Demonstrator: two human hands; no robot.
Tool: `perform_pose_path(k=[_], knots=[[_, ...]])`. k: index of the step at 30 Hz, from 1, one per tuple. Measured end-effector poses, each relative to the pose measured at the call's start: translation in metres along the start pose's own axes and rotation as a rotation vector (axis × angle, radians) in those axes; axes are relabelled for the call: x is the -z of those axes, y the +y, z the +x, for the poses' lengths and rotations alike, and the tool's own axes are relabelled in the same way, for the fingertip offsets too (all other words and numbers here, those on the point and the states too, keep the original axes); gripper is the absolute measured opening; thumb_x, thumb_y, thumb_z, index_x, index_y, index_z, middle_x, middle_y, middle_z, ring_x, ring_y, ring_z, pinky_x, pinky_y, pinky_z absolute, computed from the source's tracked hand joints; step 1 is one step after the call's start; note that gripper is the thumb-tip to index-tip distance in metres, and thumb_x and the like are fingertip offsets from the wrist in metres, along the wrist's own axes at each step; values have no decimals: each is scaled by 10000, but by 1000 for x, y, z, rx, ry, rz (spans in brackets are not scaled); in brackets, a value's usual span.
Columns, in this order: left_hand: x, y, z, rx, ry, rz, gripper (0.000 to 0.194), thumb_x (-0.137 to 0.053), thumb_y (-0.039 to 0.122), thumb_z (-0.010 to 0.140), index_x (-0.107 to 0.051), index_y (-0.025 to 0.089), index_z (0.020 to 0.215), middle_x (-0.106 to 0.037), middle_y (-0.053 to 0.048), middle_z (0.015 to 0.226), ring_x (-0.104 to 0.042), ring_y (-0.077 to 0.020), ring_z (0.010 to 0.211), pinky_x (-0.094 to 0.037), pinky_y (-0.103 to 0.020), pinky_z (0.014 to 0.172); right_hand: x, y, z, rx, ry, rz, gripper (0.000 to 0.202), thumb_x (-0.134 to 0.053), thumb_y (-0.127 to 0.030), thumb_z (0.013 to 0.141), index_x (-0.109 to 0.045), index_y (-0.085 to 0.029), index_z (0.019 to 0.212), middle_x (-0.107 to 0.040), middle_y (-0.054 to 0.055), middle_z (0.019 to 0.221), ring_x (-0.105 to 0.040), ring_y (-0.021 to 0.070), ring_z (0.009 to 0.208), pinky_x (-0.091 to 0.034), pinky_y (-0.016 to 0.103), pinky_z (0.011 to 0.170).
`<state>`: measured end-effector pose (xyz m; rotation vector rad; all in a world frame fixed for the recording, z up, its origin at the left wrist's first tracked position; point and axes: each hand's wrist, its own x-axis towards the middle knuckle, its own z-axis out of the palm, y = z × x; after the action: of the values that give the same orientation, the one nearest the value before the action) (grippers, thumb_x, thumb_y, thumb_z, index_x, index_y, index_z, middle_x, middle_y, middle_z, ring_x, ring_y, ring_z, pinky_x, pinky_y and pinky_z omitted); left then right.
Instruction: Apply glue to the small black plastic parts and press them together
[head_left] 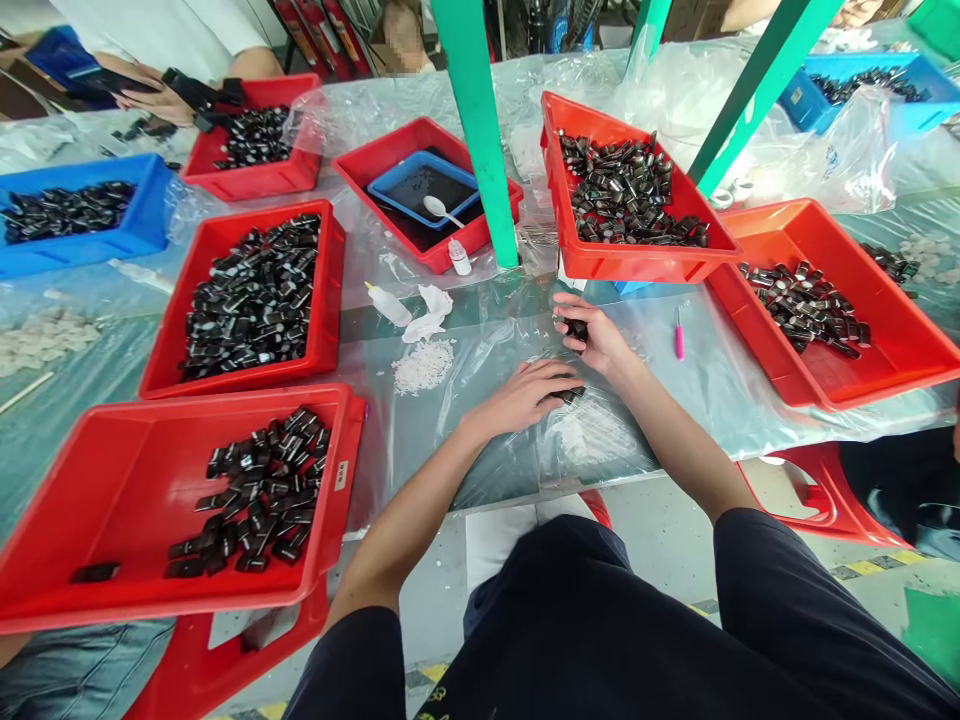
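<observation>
My left hand (531,396) lies low over the plastic-covered table (495,470), its fingertips closed on small black parts (570,394). Just beyond it, my right hand (589,335) is raised a little, with thumb and fingers wrapped round a black part (576,330). A pile of small white pieces (424,367) sits left of my hands. Near it are crumpled white tissue (429,312) and a white squeeze bottle (388,305). To the right of my hands lies a pink-handled tool (679,340).
Red bins (97,490) of black parts stand left and right, some overlapping. A green post (480,130) rises beyond my hands, beside a red bin holding a blue tray (424,190) and spoon. A small bottle (459,257) stands there. Other people sit or stand around the table.
</observation>
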<state>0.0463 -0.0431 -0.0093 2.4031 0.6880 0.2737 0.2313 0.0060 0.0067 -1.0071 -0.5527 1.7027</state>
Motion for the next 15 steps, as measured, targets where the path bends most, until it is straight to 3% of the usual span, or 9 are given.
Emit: perform_pose_path(k=[7, 15], knots=[[0, 2, 3, 19, 81, 29, 260, -596, 329, 1013, -727, 240, 1220, -734, -70, 1188, -637, -259, 1171, -430, -461, 1106, 1, 2, 0, 34, 10, -37, 320, -767, -136, 676, -696, -188, 983, -588, -22, 838, -495, 51, 583, -199, 148, 339], [0, 5, 1, 13, 87, 257, 355, -453, 369, 1074, -728, 208, 1232, -737, -89, 1165, -648, -248, 1122, -479, -419, 1020, 1, 2, 1, 51, -42, -87, 318, -876, -327, 701, -690, -189, 918, -547, -40, 790, -428, 35, 532, -186, 147, 329]])
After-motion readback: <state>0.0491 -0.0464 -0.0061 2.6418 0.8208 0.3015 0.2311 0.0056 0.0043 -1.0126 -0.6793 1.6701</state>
